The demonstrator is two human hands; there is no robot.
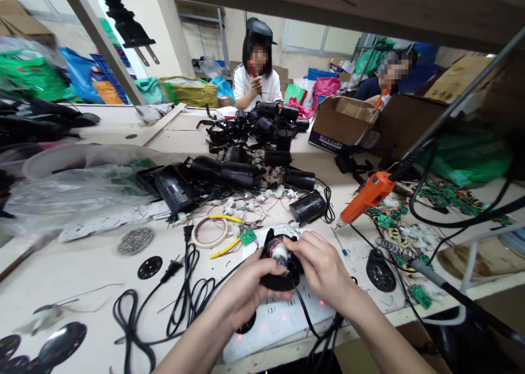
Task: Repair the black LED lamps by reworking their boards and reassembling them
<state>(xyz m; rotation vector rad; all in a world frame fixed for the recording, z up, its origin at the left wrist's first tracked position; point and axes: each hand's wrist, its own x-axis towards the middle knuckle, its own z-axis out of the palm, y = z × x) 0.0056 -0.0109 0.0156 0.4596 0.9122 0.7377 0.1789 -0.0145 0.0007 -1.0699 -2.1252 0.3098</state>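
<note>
Near the table's front edge, my left hand [254,275] is closed around a black round plastic housing [274,281], its thumb lying across the opening. Inside the housing sits a small motor with a white cap [279,252] and thin wires. At the housing's right rim my right hand [318,259] is closed, index finger and thumb pressed at the motor and wires; whether it pinches a wire is hidden. A black cord [303,303] runs down from the housing. Beneath both hands lies a white power strip [270,330] with red lights. A small green circuit board [248,237] lies just behind.
An orange electric screwdriver [367,196] hangs at the right, near a soldering iron [430,273]. Coiled black cords [184,286], tape rings [210,232], and a dish of screws [135,240] lie left. Black housings [238,171] pile up behind. Two people sit across the table.
</note>
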